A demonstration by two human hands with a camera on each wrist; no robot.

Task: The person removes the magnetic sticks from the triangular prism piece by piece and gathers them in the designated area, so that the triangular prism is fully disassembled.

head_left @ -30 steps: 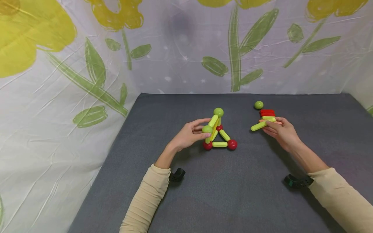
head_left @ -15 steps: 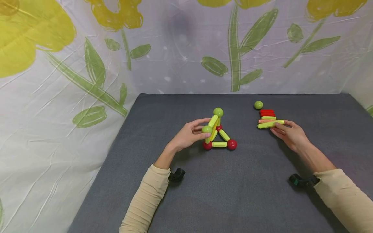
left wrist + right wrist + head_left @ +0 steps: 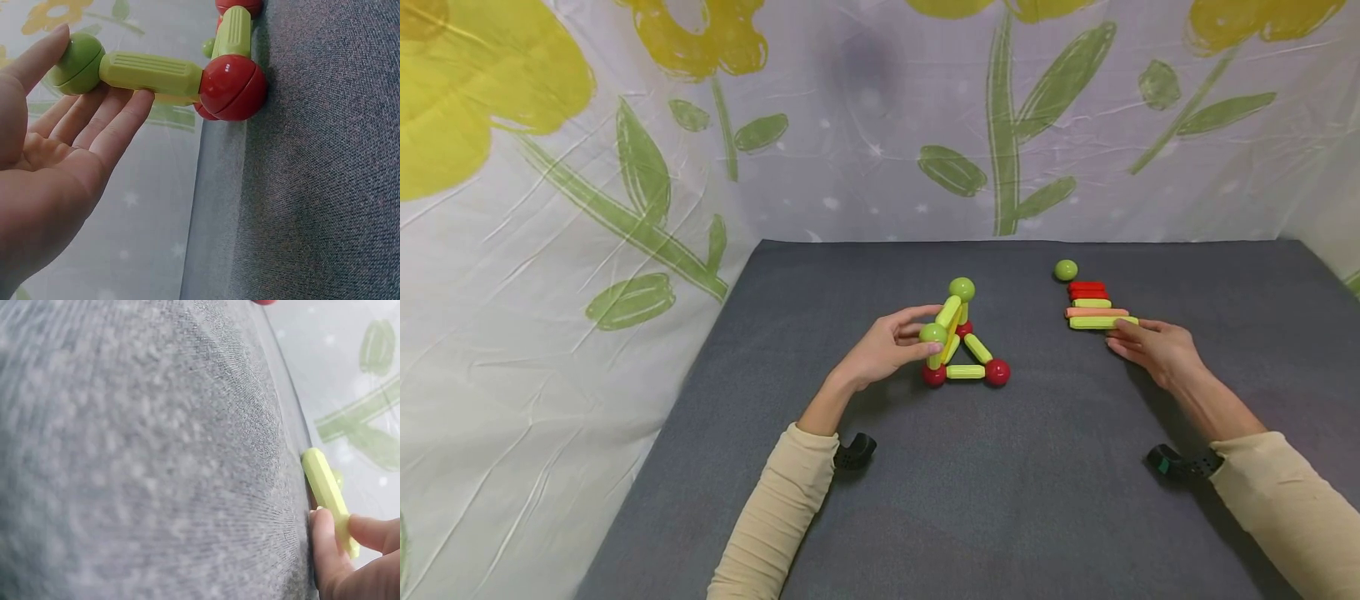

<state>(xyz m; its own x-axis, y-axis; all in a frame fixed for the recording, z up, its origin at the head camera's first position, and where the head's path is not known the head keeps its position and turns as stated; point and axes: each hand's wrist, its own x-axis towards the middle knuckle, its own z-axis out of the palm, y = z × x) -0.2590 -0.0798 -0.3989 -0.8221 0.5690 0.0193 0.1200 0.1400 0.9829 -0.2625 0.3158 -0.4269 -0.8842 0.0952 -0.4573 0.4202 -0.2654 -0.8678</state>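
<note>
My left hand (image 3: 887, 348) pinches the green ball (image 3: 78, 62) at the near upper corner of a ball-and-stick frame. Its thumb lies on the ball, and its fingers reach under the upright yellow-green stick (image 3: 150, 72). Red balls (image 3: 997, 372) joined by short sticks form the frame's triangular base; a second green ball (image 3: 962, 289) tops the far upright. On the right, my right hand (image 3: 1153, 350) pinches the right end of a long yellow-green building stick (image 3: 1093, 322) between thumb and fingers. That stick lies alongside a long pink stick (image 3: 1086, 312), at the near end of a row.
Beyond the pink stick are a short yellow-green stick (image 3: 1092, 303) and red sticks (image 3: 1087, 290). A loose green ball (image 3: 1066, 270) sits behind them. The dark grey table (image 3: 985, 483) meets a flower-printed curtain (image 3: 865, 167) at its back edge.
My right hand has moved right with the long yellow-green stick, which has turned from slanted to level beside the pink one. The left hand and the frame have stayed put.
</note>
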